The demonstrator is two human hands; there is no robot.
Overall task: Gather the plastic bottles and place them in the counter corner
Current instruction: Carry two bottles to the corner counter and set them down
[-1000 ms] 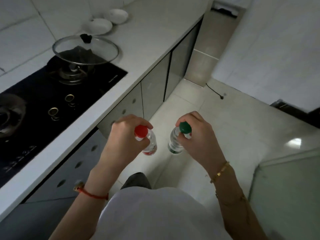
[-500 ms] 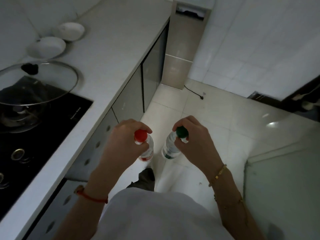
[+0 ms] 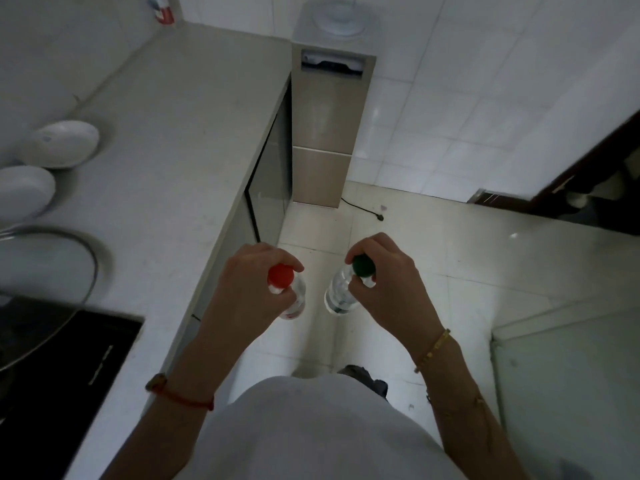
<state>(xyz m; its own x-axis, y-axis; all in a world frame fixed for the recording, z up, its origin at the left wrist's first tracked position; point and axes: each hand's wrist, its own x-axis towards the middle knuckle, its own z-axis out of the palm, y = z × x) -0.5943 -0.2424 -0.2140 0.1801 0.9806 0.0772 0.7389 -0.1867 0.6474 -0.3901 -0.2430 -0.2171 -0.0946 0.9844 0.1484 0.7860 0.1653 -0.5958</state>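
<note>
Holding one small clear bottle in each hand, a person is standing by the counter. The left hand is wrapping its fingers around the neck of the red-capped bottle, near the middle of the frame. The right hand is pinching the green-capped bottle just beside it. Both bottles are hanging over the floor, low in the middle

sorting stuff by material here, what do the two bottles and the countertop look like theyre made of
Red-capped bottle: clear thin plastic; the floor shows through its body, opaque red cap.
Green-capped bottle: the same clear plastic, with ribbed sides and a dark green cap.
Countertop: pale grey, matte, faintly speckled, so probably stone or a stone-look composite; the picture cannot settle which.
</note>
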